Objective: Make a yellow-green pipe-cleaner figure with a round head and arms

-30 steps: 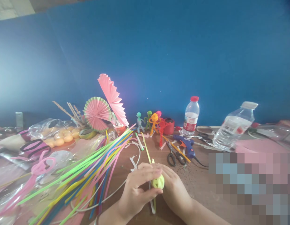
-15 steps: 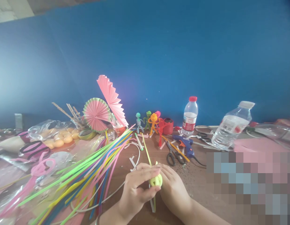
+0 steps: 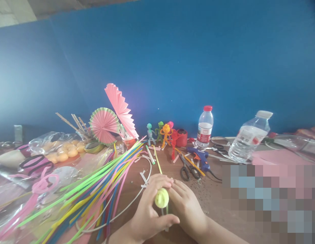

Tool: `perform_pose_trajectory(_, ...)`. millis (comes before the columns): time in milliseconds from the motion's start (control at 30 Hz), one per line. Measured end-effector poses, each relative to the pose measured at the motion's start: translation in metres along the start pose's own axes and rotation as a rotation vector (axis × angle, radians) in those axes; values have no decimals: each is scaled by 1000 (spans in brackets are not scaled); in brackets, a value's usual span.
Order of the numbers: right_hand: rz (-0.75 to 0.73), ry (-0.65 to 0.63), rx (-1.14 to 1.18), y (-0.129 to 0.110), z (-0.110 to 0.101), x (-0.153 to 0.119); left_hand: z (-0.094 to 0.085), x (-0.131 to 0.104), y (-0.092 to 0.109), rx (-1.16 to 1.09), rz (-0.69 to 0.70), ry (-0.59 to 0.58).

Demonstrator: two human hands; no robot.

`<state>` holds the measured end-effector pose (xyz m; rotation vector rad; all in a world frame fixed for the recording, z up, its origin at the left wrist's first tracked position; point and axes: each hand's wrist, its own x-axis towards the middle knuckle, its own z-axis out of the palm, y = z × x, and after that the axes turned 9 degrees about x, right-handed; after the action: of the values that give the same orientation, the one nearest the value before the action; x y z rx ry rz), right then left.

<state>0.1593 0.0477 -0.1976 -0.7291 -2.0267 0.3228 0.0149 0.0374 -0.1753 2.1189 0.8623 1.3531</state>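
Note:
A yellow coiled pipe-cleaner ball (image 3: 161, 198) sits between my two hands at the bottom middle. My left hand (image 3: 153, 203) curves its fingers around the far side of the ball, while its thumb stands well apart below. My right hand (image 3: 186, 205) is closed against the ball's right side, its fingertips mostly hidden. Beyond the hands a straight yellow pipe cleaner (image 3: 158, 161) lies on the table. Thin pale strips show under the ball.
Left lies a bundle of coloured pipe cleaners (image 3: 96, 183). Behind stand small pipe-cleaner figures (image 3: 165, 134) and pink paper fans (image 3: 103, 124). Scissors (image 3: 189, 169), a blue glue gun (image 3: 203, 158), a red-capped bottle (image 3: 205, 127) and a tilted bottle (image 3: 249, 137) are to the right.
My left thumb has come away from the yellow ball and spread downward. The ball has shifted slightly left and shows more of its coiled face.

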Motion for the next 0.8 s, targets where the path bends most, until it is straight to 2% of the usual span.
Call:
perform_pose_trajectory(67,-40,-9,-24,-1,0,0,2,0,2,-30,-19,-1)
perform_pose_trajectory(200,-113,61,-50,1,6,-2,4,1,7,-34,-72,-10)
perform_pose_trajectory(467,-112,102,-42,1,10,-1,7,3,12,-31,-187,15)
perform_pose_trajectory(633,-51,20,-12,-1,8,-2,6,1,12,-204,-175,-10)
perform_pose_trajectory(800,-73,13,-33,-5,5,0,3,2,13,-185,-158,-20)
